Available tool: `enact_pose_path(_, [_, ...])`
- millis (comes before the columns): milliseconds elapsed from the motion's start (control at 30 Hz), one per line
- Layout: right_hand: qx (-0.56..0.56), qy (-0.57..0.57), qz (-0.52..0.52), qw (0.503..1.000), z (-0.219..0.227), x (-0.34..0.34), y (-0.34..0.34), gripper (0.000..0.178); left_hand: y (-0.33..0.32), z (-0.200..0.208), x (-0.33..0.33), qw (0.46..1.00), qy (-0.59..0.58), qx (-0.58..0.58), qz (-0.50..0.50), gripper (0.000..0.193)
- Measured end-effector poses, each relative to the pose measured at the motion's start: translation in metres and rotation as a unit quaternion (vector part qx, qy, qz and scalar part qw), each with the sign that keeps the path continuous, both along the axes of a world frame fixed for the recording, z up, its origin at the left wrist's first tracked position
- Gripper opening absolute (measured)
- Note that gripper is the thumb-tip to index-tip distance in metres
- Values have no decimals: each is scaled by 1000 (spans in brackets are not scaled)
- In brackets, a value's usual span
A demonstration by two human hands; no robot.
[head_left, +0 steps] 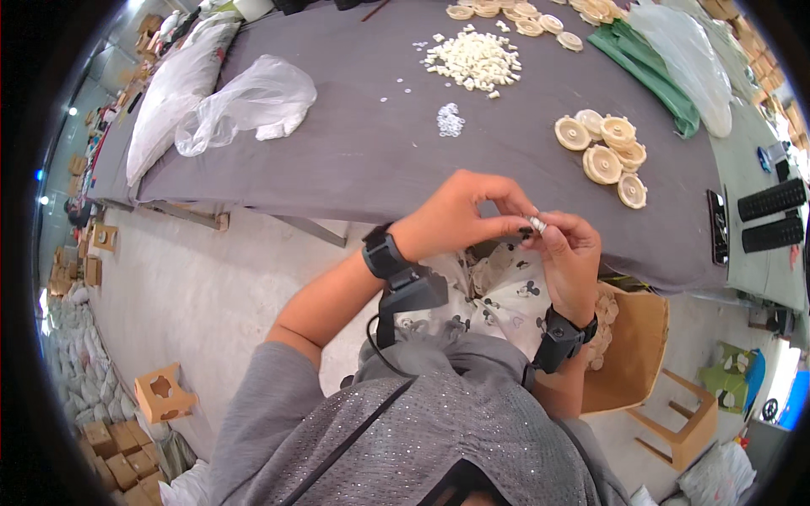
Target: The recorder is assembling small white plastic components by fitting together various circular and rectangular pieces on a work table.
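My left hand (464,211) and my right hand (572,257) meet at the near edge of the table. Between their fingertips is a small cream plastic part (537,224), pinched from both sides. A small dark spot shows beside it, too small to identify. Beyond my hands, on the table, lie a heap of small cream plastic parts (474,61) and a little pile of clear rings (450,121). Several round cream plastic caps (602,164) form a cluster to the right of the rings.
Grey cloth covers the table (354,126). On its left are a clear plastic bag (253,97) and a white sack (181,93). More round caps (529,27) and a green bag (645,72) are at the back right. A carton of round pieces (637,341) stands below, right of my lap.
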State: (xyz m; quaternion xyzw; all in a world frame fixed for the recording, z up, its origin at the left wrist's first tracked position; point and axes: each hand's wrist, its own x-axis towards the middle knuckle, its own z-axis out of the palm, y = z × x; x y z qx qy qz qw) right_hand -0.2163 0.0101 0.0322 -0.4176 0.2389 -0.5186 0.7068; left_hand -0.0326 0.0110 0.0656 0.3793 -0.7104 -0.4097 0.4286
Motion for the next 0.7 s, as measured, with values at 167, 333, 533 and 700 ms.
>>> enact_pose_path(167, [25, 8, 9, 1000, -18, 7, -6, 9, 6, -14, 3, 999, -15, -1, 32, 26])
enact_pose_path(333, [-38, 117, -62, 990, -26, 5, -41, 11, -26, -14, 21, 983, -89, -1, 159, 37])
enact_pose_path(533, [-57, 243, -163, 955, -40, 13, -52, 13, -129, -3, 39, 964, -148, -57, 215, 31])
enact_pose_path(700, [-104, 238, -192, 946, -43, 14, -50, 12, -244, 5, 29, 906, -335, -106, 234, 36])
